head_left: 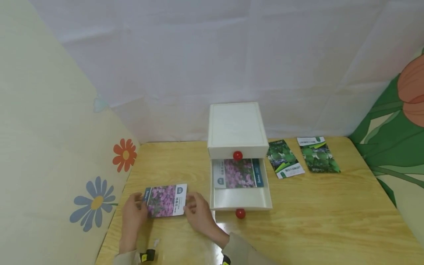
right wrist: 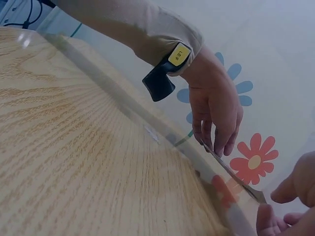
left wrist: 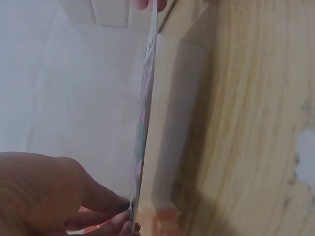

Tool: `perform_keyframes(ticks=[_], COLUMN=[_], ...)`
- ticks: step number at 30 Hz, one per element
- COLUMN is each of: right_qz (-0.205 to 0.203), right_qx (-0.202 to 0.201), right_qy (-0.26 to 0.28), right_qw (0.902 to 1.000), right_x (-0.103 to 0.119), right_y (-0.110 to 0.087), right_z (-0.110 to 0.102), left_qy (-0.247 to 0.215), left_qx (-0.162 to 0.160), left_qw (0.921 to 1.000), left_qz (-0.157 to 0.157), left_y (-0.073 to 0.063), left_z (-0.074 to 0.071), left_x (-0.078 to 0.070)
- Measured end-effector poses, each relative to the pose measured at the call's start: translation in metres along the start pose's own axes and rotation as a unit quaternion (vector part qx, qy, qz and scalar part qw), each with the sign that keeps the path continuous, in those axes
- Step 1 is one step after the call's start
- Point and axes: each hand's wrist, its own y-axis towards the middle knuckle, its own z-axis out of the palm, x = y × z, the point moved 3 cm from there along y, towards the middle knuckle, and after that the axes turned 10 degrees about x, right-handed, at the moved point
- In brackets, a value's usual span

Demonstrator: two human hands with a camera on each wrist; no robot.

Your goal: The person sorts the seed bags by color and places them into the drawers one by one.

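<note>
A seed packet (head_left: 162, 200) with pink flowers on its front is held above the table's left part. My left hand (head_left: 134, 213) pinches its left end between thumb and fingers, and my right hand (head_left: 200, 215) pinches its white right end. Seen edge-on in the left wrist view, the packet (left wrist: 144, 108) runs between both hands, apart from the tabletop. A white box of drawers (head_left: 236, 125) stands to the right. Its lower drawer (head_left: 245, 200) is pulled out and holds a similar pink-flower packet (head_left: 238, 175), partly hidden under the upper drawer.
Two green packets (head_left: 285, 158) (head_left: 318, 154) lie on the wooden table (head_left: 314, 221) right of the box. Red ball knobs (head_left: 237, 155) (head_left: 240, 213) front the drawers. A white cloth (head_left: 185, 66) hangs behind; flower-painted panels (head_left: 49, 147) flank the table.
</note>
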Motion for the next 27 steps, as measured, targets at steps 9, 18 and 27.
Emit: perform_keyframes(ticks=[9, 18, 27], right_qz=[0.018, 0.007, -0.02], right_qx=[0.005, -0.007, -0.005], right_qy=[0.033, 0.053, 0.106], right_qw=[0.9993, 0.9986, 0.9941], right_x=[0.001, 0.008, 0.017], right_y=[0.002, 0.004, 0.002], right_z=[0.0, -0.002, -0.004], left_qy=[-0.014, -0.036, -0.05], left_qx=[-0.016, 0.0, 0.033], left_qw=[0.9998, 0.9994, 0.9982], left_qz=[-0.004, -0.004, -0.005], left_y=[-0.002, -0.007, -0.014], left_z=[-0.006, -0.017, -0.033], left_x=[0.006, 0.005, -0.002])
